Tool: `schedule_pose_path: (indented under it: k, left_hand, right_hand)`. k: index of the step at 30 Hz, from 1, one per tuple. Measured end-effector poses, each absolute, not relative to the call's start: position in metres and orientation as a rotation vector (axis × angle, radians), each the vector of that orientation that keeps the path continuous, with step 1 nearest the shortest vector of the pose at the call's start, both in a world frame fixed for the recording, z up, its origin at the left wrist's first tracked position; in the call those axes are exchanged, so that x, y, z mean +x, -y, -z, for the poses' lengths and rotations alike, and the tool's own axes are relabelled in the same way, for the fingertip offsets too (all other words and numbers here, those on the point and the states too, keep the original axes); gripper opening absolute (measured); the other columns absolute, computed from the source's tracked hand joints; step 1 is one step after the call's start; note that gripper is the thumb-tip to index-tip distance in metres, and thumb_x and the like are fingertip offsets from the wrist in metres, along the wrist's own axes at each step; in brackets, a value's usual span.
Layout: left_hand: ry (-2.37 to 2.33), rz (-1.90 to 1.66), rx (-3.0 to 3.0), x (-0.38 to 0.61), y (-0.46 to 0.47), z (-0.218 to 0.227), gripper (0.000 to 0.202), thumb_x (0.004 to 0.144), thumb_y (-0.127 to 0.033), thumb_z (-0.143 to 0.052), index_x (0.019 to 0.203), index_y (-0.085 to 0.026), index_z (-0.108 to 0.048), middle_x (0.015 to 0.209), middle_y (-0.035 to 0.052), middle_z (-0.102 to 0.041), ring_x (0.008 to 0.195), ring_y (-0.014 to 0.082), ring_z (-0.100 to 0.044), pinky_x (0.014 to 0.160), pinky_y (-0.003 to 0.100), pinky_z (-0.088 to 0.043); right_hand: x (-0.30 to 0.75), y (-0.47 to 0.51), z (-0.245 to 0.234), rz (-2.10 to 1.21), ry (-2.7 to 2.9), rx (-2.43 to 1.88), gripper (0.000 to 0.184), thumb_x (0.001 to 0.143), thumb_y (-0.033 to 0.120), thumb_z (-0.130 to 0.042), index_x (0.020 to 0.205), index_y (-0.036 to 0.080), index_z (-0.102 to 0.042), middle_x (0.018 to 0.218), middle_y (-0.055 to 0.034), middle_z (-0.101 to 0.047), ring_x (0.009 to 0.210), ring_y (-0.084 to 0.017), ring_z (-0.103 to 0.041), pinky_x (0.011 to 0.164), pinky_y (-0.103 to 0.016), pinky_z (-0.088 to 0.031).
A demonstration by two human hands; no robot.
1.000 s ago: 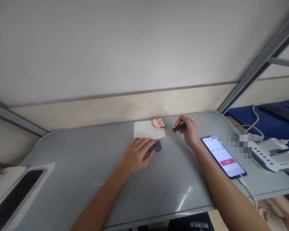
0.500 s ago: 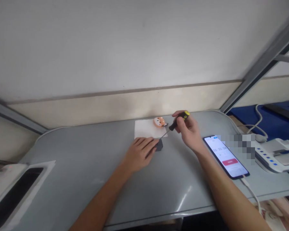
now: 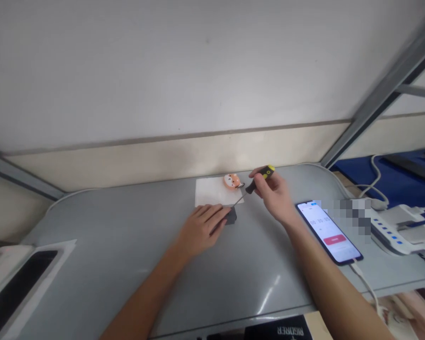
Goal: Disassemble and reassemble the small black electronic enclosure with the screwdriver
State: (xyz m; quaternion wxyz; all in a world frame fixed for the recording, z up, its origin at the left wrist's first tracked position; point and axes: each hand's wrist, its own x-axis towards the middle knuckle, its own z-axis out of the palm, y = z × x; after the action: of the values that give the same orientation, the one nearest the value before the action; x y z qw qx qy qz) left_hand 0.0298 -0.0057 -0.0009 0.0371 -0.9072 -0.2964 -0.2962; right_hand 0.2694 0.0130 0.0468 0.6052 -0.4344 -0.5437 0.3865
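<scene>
Left hand [image 3: 202, 225]: fingers together and bent over a small dark grey block [image 3: 231, 216], thumb along the near side, a closed hold with no gap in sight; block on the grey tabletop [image 3: 127, 264], just in front of a white sheet of paper [image 3: 210, 192], right end bare past the fingertips. Right hand [image 3: 275, 194]: thumb and fingers closed round the black-and-yellow handle of a screwdriver [image 3: 250, 187], raised clear of the tabletop, thin shaft slanting down and leftward to the block, close by the left fingertips; contact at the tip too fine to tell. On the paper: one orange-and-white animal-face case [image 3: 231, 181] with a ring [image 3: 241, 185]. Farther right: smartphone [image 3: 329, 231], screen lit, white cable [image 3: 364, 278] attached; power strip [image 3: 387, 233] beyond. Handling advice, by judgement: press the block flat and firm against the tabletop; draw the left fingertips back from the line of the shaft, in case of a slip; seat the tip squarely before any twist; push lightly and steadily along the shaft, without levering sideways
</scene>
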Motion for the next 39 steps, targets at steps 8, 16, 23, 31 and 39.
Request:
schedule_pose_path:
  k: [8,16,23,31,39]
  left_hand:
    - [1.020,0.854,-2.773,0.036,0.009,-0.004,0.031,0.102,-0.018,-0.052,0.131,-0.019,-0.060,0.115,0.0080,-0.074,0.098,0.0231,-0.070,0.087,0.040,-0.055]
    - [1.011,0.768,-2.773,0.036,0.011,-0.004,0.035,0.102,-0.019,-0.052,0.136,-0.019,-0.060,0.115,0.0085,-0.074,0.099,0.0237,-0.069,0.087,0.040,-0.055]
    - [1.014,0.830,-2.748,0.037,0.012,-0.002,0.035,0.101,-0.017,-0.053,0.135,-0.018,-0.060,0.114,0.0079,-0.074,0.097,0.0227,-0.069,0.087,0.038,-0.055]
    - [1.001,0.770,-2.723,0.038,0.013,-0.004,0.033,0.101,-0.018,-0.051,0.134,-0.017,-0.059,0.114,0.0085,-0.075,0.099,0.0242,-0.070,0.086,0.040,-0.053]
    - [0.992,0.804,-2.688,0.035,0.015,-0.005,0.036,0.102,-0.021,-0.052,0.138,-0.018,-0.058,0.120,0.0097,-0.076,0.104,0.0250,-0.071,0.088,0.041,-0.053]
  right_hand:
    - [0.272,-0.033,-0.027,-0.918,0.862,-1.120,0.051,0.084,0.070,-0.067,0.084,0.019,-0.066,0.061,0.0050,-0.044,0.052,-0.008,-0.040,0.048,-0.023,-0.030]
    - [0.268,-0.047,-0.008,-1.050,0.693,-1.040,0.053,0.079,0.070,-0.072,0.083,0.018,-0.063,0.056,0.0071,-0.041,0.047,-0.007,-0.031,0.045,-0.024,-0.018]
    - [0.271,-0.038,-0.019,-0.695,0.810,-1.087,0.048,0.089,0.066,-0.063,0.098,0.019,-0.063,0.066,0.0038,-0.052,0.053,-0.009,-0.043,0.050,-0.024,-0.033]
    - [0.265,-0.020,-0.024,-0.305,1.181,-1.239,0.029,0.094,0.049,-0.064,0.092,0.020,-0.068,0.079,-0.0022,-0.066,0.065,-0.013,-0.055,0.058,-0.027,-0.042]
    - [0.265,-0.013,-0.024,-0.294,1.193,-1.205,0.027,0.094,0.043,-0.062,0.080,0.021,-0.064,0.064,0.0011,-0.061,0.056,-0.013,-0.052,0.053,-0.027,-0.041]
